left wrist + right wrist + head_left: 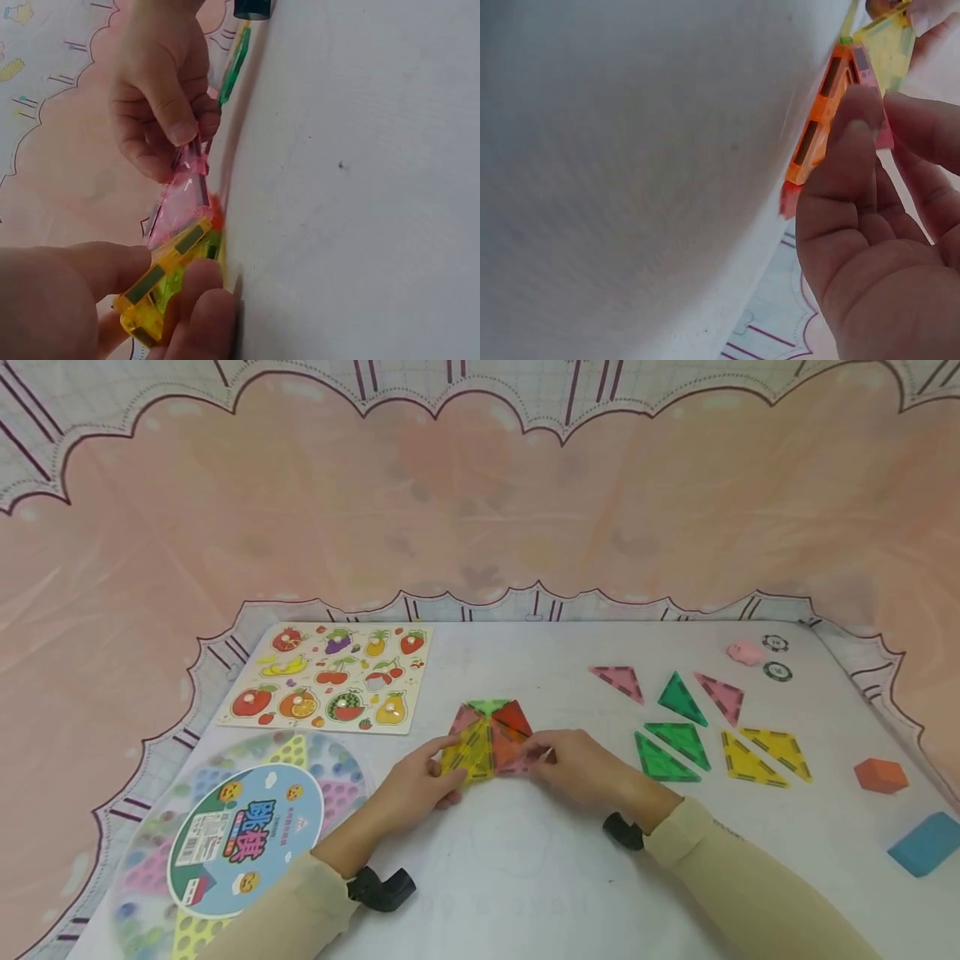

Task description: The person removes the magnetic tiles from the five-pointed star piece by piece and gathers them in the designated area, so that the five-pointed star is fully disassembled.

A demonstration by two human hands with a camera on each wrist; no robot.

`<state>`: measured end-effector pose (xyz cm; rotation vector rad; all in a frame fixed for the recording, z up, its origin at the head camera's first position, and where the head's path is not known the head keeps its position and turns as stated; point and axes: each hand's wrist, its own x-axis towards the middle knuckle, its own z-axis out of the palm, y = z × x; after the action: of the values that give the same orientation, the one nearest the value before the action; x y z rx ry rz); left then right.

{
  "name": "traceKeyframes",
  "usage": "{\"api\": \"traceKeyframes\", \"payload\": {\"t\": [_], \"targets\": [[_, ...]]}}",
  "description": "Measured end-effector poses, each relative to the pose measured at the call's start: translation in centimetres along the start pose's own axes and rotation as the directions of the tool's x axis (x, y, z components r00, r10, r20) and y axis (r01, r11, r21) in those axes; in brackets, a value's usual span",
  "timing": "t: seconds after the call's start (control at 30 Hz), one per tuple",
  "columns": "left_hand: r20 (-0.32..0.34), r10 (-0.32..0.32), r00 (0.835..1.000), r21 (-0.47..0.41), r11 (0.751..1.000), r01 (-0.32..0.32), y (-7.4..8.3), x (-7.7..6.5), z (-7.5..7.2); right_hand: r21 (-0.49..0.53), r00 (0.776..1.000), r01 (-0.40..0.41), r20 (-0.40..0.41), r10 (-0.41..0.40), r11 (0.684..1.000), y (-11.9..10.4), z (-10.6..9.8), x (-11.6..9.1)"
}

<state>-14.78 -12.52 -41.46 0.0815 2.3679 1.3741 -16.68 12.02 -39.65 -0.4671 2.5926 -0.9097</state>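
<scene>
A cluster of translucent magnetic tiles stands between the two hands: light green (487, 707) at the top, red (513, 718), orange (506, 748) and yellow (474, 750). My left hand (416, 783) pinches the yellow tile between thumb and fingers, and the left wrist view shows its dark magnet strips. From the other side my right hand (579, 768) pinches a pink tile (184, 196) by its edge, tilted beside the yellow one. In the right wrist view the orange tile (819, 120) rests low against the table, near the right thumb. Fingers hide part of the cluster.
Loose triangle tiles lie to the right: pink (621, 681), green (663, 760) and yellow (752, 762). Farther right are a pink figure (745, 652), an orange block (881, 775) and a blue block (925, 843). A fruit puzzle board (330, 677) and a round game box (247, 839) lie left.
</scene>
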Motion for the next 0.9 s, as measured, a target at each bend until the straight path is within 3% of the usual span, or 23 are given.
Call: {"api": "traceKeyframes", "payload": {"t": [0.27,0.37,0.6,0.9], "targets": [[-0.030,-0.004,1.000,-0.022,1.000,0.003,0.3,1.0,0.2,0.017,1.000,-0.025,-0.016,0.025,1.000,0.0,-0.5,0.9],[-0.065,-0.003,0.998,0.036,0.999,0.005,0.5,1.0,0.2,0.022,0.999,-0.031,-0.010,0.031,0.999,-0.1,-0.6,1.0],[-0.166,0.081,0.983,0.200,0.979,-0.047,0.7,1.0,0.4,0.038,1.000,-0.020,-0.001,0.020,0.999,-0.2,-0.5,1.0],[-0.191,0.091,0.977,0.175,0.983,-0.057,0.7,1.5,0.6,0.051,1.000,-0.019,-0.004,0.020,0.998,-0.1,-0.5,1.0]]}}
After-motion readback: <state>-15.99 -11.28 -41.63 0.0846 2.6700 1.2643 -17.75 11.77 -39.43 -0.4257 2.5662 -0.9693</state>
